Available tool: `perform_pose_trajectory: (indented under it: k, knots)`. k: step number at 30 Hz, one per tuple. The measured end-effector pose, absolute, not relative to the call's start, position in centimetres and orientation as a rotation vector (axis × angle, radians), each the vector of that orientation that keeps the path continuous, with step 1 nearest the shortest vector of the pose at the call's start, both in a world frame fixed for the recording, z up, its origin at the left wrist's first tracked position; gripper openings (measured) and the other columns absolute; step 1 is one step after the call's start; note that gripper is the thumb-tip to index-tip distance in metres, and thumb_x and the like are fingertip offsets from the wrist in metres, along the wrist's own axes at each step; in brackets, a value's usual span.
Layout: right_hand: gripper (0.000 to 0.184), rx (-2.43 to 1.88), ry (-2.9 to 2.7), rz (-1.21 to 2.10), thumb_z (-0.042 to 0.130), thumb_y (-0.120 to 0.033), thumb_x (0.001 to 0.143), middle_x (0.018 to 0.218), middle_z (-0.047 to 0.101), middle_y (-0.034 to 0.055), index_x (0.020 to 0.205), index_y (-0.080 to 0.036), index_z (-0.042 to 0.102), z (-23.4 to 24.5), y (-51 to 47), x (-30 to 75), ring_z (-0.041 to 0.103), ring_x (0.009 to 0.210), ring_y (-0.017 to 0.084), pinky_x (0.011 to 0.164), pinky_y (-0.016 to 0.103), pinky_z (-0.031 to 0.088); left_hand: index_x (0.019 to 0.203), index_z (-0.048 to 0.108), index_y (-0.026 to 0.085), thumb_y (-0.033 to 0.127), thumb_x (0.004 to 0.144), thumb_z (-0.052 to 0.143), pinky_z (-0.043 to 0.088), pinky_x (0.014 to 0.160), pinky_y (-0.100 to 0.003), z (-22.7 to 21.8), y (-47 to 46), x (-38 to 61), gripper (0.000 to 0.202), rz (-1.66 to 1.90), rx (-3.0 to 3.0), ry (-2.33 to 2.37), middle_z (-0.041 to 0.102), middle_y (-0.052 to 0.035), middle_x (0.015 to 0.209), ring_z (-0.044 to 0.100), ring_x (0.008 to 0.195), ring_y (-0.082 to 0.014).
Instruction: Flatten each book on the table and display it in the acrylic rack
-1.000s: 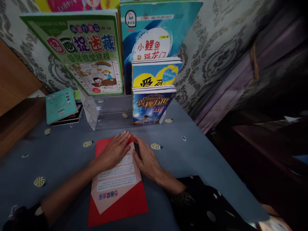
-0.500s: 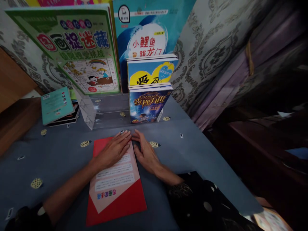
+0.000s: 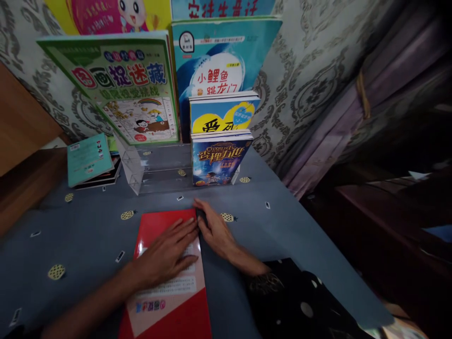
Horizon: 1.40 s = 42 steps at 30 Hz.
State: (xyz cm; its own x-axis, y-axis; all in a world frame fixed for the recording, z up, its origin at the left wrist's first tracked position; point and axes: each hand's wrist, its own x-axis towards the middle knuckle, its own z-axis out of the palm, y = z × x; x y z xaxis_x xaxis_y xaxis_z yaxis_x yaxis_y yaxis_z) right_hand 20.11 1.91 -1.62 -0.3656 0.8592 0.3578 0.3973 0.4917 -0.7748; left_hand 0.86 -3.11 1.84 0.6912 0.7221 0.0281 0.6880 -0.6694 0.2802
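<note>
Red, one book (image 3: 180, 320) lies on the bench (image 3: 282, 235), near edge cut off — left hand (image 3: 165, 256) flat across it, thumb apart, hiding its middle; right hand (image 3: 218, 235) beside the far corner — pinching or not, I cannot tell.

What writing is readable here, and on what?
"图画捉迷藏": green-bordered book; upside down, glossy red book
"成语经典篇": same green book
"小鲤鱼跳龙门": teal book
"教材版": its badge
"安徒生童话": light-blue book
"爱": blue-and-yellow book
"查理九世": dark-blue book
"CHARLIE": same book
Other print: too small, blurred or hidden.
</note>
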Motion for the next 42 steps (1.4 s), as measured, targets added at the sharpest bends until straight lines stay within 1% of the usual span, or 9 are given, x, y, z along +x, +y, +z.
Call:
perform_pose_trajectory:
  k: [4, 8, 12, 14, 18, 22, 27, 33, 42]
  knots:
    - [0.043, -1.004, -2.098, 0.64, 0.041, -0.014, 0.092, 0.127, 0.065, 0.0117, 0.133, -0.019, 0.052, -1.2, 2.0, 19.9, 0.058, 0.12, 0.024, 0.105, 0.048, 0.046, 0.157, 0.013, 0.025, 0.056, 0.098, 0.044, 0.03, 0.119, -0.048, 2.5, -6.0, 0.8, 0.073, 0.146, 2.645, 1.013, 0.025, -0.0075, 0.161, 0.024, 0.149, -0.0247]
    - [0.042, -0.996, -2.131, 0.583, 0.042, -0.014, 0.091, 0.126, 0.065, 0.0115, 0.131, -0.019, 0.054, -1.0, 2.1, 19.7, 0.058, 0.119, 0.025, 0.104, 0.048, 0.046, 0.157, 0.012, 0.018, 0.063, 0.089, 0.056, 0.027, 0.117, -0.058, 2.2, -8.4, 0.7, 0.093, 0.114, 2.746, 0.856, 0.025, -0.0155, 0.16, 0.023, 0.148, -0.0328]
    - [0.04, -0.992, -2.13, 0.595, 0.042, -0.016, 0.093, 0.127, 0.065, 0.0117, 0.131, -0.02, 0.054, -1.3, 2.1, 19.9, 0.058, 0.12, 0.025, 0.104, 0.049, 0.046, 0.149, 0.036, 0.022, 0.032, 0.098, 0.055, 0.017, 0.119, -0.061, 0.3, -10.7, 0.4, 0.055, 0.192, 3.042, 0.767, 0.047, -0.0112, 0.15, 0.033, 0.145, -0.0305]
    - [0.039, -0.998, -2.133, 0.592, 0.042, -0.018, 0.094, 0.128, 0.064, 0.0119, 0.131, -0.02, 0.054, -1.4, 2.0, 20.0, 0.058, 0.121, 0.025, 0.104, 0.049, 0.047, 0.142, 0.045, 0.024, 0.029, 0.099, 0.054, 0.017, 0.119, -0.061, -0.7, -11.7, -0.1, 0.044, 0.235, 3.159, 0.746, 0.049, -0.0087, 0.149, 0.037, 0.142, -0.0297]
    - [0.038, -1.002, -2.131, 0.579, 0.042, -0.02, 0.095, 0.128, 0.064, 0.0131, 0.131, -0.019, 0.054, -1.6, 2.0, 20.1, 0.058, 0.121, 0.026, 0.103, 0.049, 0.048, 0.136, 0.051, 0.027, 0.028, 0.096, 0.059, 0.017, 0.119, -0.063, -1.9, -12.7, -1.5, 0.041, 0.262, 3.226, 0.778, 0.047, -0.0073, 0.15, 0.037, 0.142, -0.0301]
    - [0.039, -1.022, -2.105, 0.606, 0.042, -0.022, 0.096, 0.126, 0.065, 0.0112, 0.133, -0.022, 0.054, -1.5, 2.0, 20.1, 0.06, 0.118, 0.026, 0.102, 0.048, 0.049, 0.147, 0.038, 0.025, 0.026, 0.094, 0.062, 0.006, 0.119, -0.065, -0.9, -12.0, -2.7, 0.058, 0.17, 3.079, 0.894, 0.039, -0.0098, 0.155, 0.027, 0.147, -0.0315]
    - [0.04, -1.032, -2.079, 0.648, 0.041, -0.025, 0.097, 0.128, 0.064, 0.0105, 0.136, -0.023, 0.052, -1.4, 2.0, 20.2, 0.059, 0.12, 0.025, 0.103, 0.048, 0.049, 0.158, 0.01, 0.026, 0.059, 0.088, 0.06, 0.003, 0.119, -0.064, 2.8, -9.7, -4.0, 0.092, 0.03, 2.724, 1.028, 0.02, -0.0103, 0.162, 0.015, 0.15, -0.0343]
    - [0.038, -1.023, -2.107, 0.617, 0.042, -0.024, 0.097, 0.125, 0.066, 0.0116, 0.133, -0.021, 0.054, -1.5, 2.2, 20.1, 0.061, 0.116, 0.026, 0.1, 0.048, 0.05, 0.157, 0.006, 0.033, 0.057, 0.089, 0.06, 0.004, 0.12, -0.062, 3.9, -7.1, -5.1, 0.09, 0.061, 2.619, 1.088, 0.016, -0.0065, 0.163, 0.015, 0.15, -0.0332]
    - [0.036, -0.977, -2.201, 0.556, 0.043, -0.02, 0.096, 0.13, 0.063, 0.013, 0.129, -0.018, 0.055, -1.1, 2.0, 19.5, 0.057, 0.122, 0.026, 0.104, 0.049, 0.047, 0.157, 0.007, 0.033, 0.062, 0.089, 0.057, 0.002, 0.12, -0.061, 3.0, -5.6, -5.2, 0.09, 0.123, 2.651, 1.077, 0.017, -0.0073, 0.163, 0.018, 0.15, -0.0328]
